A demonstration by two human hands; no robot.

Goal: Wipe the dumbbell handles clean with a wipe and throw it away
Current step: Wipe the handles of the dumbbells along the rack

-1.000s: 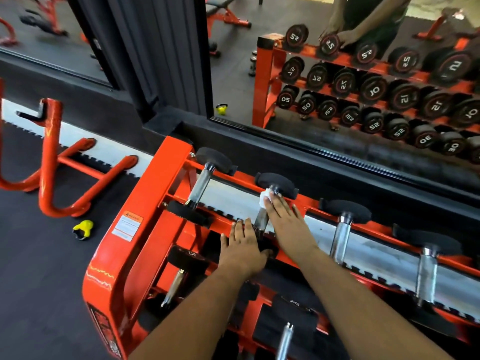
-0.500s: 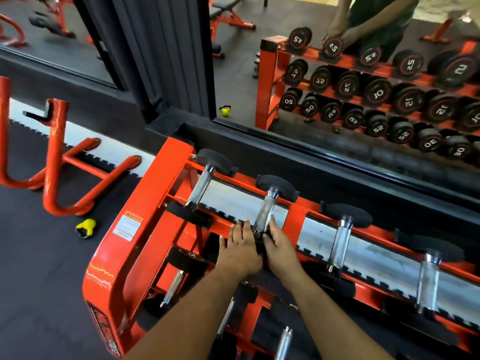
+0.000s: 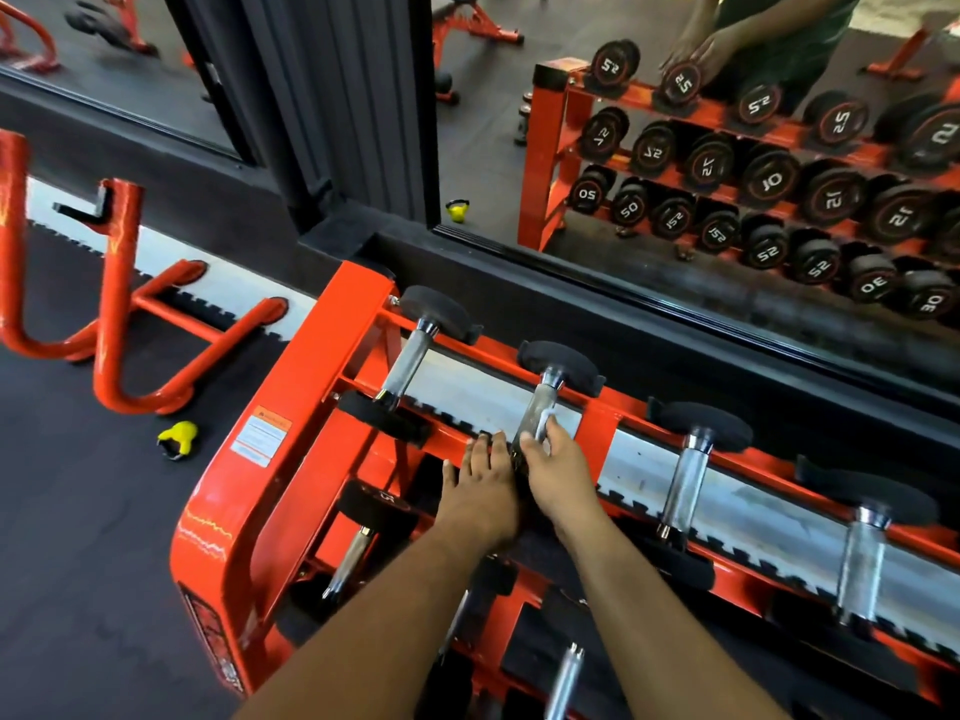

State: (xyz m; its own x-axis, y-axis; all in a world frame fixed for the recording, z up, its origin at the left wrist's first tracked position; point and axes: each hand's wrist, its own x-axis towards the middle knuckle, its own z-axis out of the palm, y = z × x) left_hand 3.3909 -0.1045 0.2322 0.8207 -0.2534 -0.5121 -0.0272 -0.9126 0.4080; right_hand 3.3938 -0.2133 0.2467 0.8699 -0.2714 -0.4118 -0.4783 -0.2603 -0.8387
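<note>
Nearest to you, both forearms reach out over the orange rack (image 3: 291, 407), with a loose steel handle (image 3: 563, 678) poking up just below them on the lower tier. Your left hand (image 3: 483, 485) lies flat with straight fingers on the near black head of the second dumbbell — holding nothing, just pressing down. Right beside it, touching, your right hand (image 3: 558, 467) curls around the lower end of that dumbbell's handle (image 3: 537, 407), and a sliver of white wipe (image 3: 543, 424) peeks out between your fingers and the steel. So the wipe sits on the handle's near end, pinched there under your right hand.

To the left, the first dumbbell (image 3: 410, 361) rests alone across the top rails. To the right, two more handles (image 3: 688, 475) (image 3: 865, 558) sit in their cradles, well apart from your hands. Down on the dark floor, left of the rack, there's a small yellow kettlebell (image 3: 178, 439), and beyond it a curved orange frame (image 3: 119, 314).

Further off, the mirror (image 3: 493, 122) — it shows the rack's three tiers of numbered dumbbells, your own hands reflected at the top row, and a yellow kettlebell reflection (image 3: 457, 211) low by the frame.
</note>
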